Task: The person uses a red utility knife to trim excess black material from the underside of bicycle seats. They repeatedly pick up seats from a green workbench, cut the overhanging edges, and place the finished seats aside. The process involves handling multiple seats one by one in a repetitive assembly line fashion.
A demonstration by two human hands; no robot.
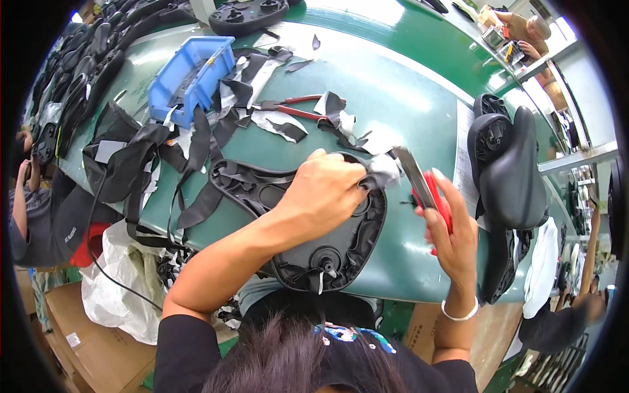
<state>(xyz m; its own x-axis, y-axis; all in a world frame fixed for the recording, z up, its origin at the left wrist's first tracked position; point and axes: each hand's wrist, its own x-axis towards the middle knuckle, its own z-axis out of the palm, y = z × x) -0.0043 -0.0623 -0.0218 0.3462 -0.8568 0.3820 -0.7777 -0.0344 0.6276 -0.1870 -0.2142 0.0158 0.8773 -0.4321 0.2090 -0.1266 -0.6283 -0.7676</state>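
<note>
A black saddle (308,239) lies underside up, nose to the far left; a crumpled grey flap (382,172) rises at its far right edge. A red-handled blade (423,188) slants just beside the flap.

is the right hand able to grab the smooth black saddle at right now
Probably not as is: the right hand grips a red-handled tool, though nothing seems to block its way to the saddle.

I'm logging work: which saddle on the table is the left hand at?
The central upturned saddle: the left hand is at its far rim. The others, like the glossy saddle at right, lie away from that hand.
</note>
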